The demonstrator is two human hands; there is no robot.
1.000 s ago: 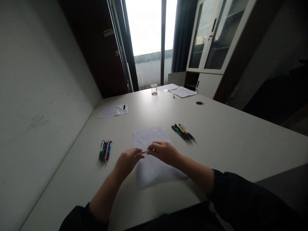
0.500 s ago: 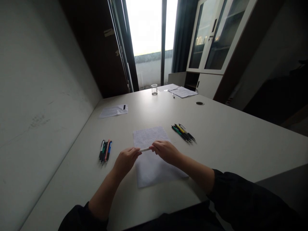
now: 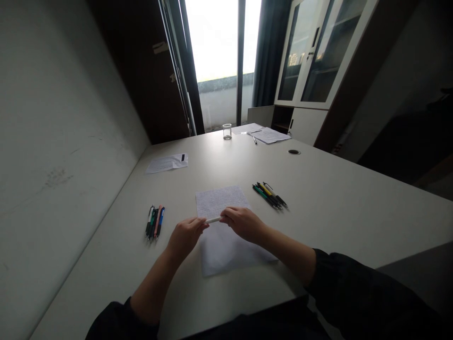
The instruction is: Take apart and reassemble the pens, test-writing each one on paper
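Note:
A slim white pen [image 3: 213, 220] is held level between my two hands, above a paper sheet [image 3: 226, 252] whose upper part bears lines of writing. My left hand [image 3: 186, 234] is closed on the pen's left end, thumb and fingers pinching it. The right end sits in the closed fingers of my right hand [image 3: 243, 222]. Both ends of the pen are hidden by fingers. Left of my hands lies a row of several pens [image 3: 155, 223] in white, green, pink and blue. Another group of pens [image 3: 270, 196], green, yellow and grey, rests to the right of the sheet.
On the white table [image 3: 339, 203] a glass [image 3: 227, 132] stands at the far edge, papers [image 3: 271, 135] beside it. A creased sheet [image 3: 166, 163] with a black strip lies far left. A cable hole [image 3: 293, 152] is at right. The wall [image 3: 71, 189] borders the left side.
My right hand has shifted very slightly to the right along the pen, so a touch more of its white barrel shows. The rest looks the same.

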